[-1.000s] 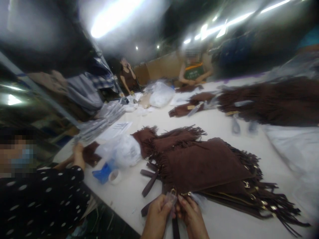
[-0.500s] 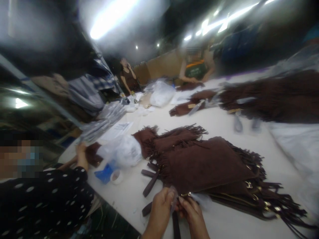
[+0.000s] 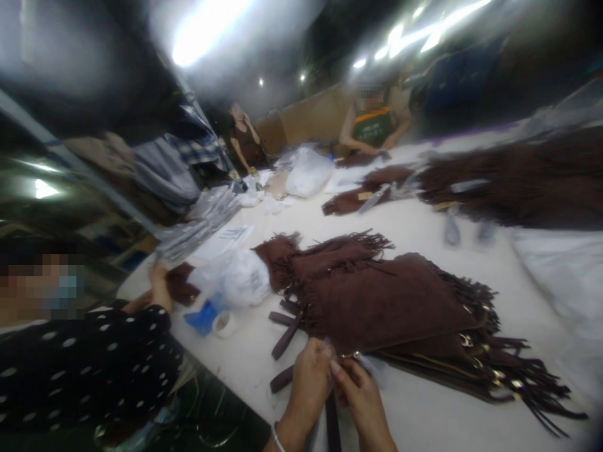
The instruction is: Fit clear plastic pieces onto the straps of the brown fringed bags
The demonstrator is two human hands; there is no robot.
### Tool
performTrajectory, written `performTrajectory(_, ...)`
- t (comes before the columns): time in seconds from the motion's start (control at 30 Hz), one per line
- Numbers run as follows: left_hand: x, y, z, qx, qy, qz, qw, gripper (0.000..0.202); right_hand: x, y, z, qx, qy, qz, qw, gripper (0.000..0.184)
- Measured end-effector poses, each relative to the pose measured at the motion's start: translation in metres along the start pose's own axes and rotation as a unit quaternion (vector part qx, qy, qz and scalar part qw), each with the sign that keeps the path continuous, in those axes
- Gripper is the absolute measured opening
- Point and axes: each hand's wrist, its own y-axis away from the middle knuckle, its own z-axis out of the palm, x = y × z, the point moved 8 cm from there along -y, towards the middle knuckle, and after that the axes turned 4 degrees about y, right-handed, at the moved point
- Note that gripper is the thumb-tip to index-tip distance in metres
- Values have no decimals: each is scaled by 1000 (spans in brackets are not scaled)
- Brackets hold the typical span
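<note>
In the head view, my left hand (image 3: 308, 373) is closed with a small piece of clear plastic (image 3: 326, 350) at its fingertips. My right hand (image 3: 362, 389) pinches beside it, fingertips almost touching the left; what lies between its fingers is hidden. Both hands are at the near edge of a brown fringed bag (image 3: 386, 301), by its gold clasp (image 3: 351, 355). A brown strap (image 3: 332, 417) hangs down between my wrists. More brown strap loops (image 3: 287, 336) stick out at the bag's left. Several brown bags are stacked under and behind it.
A white tape roll (image 3: 223, 323), a blue piece (image 3: 201, 317) and a stuffed white plastic bag (image 3: 245, 276) lie on the white table (image 3: 254, 389). A co-worker in polka dots (image 3: 94, 370) sits at left. Two people are across. A large brown fringed pile (image 3: 527, 179) is at right.
My hands have shifted slightly upward in the view, and the right fingers have moved closer to the left fingertips. The bags lie as before.
</note>
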Motion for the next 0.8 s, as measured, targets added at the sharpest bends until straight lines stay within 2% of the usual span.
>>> performTrajectory(0.13,-10,3,-7,-7,28,-21,999,33,-8,-1,-3,4,16,6,1000,35)
performTrajectory(0.27,-28,18,-14,-17,159,-96,982,39,-21,4,-2,22,44,-15,999,30)
performTrajectory(0.33,-30,26,-14,-18,215,-116,970,40,-26,5,0,28,46,-30,998,30)
performTrajectory(0.47,-25,29,-15,3,252,-100,963,33,-24,4,3,33,46,-41,998,34)
performTrajectory(0.57,-30,24,-16,24,257,-92,962,24,-15,5,0,30,60,-38,997,36)
performTrajectory(0.8,-34,22,-19,49,235,-65,969,10,-9,26,-3,18,98,-49,994,37)
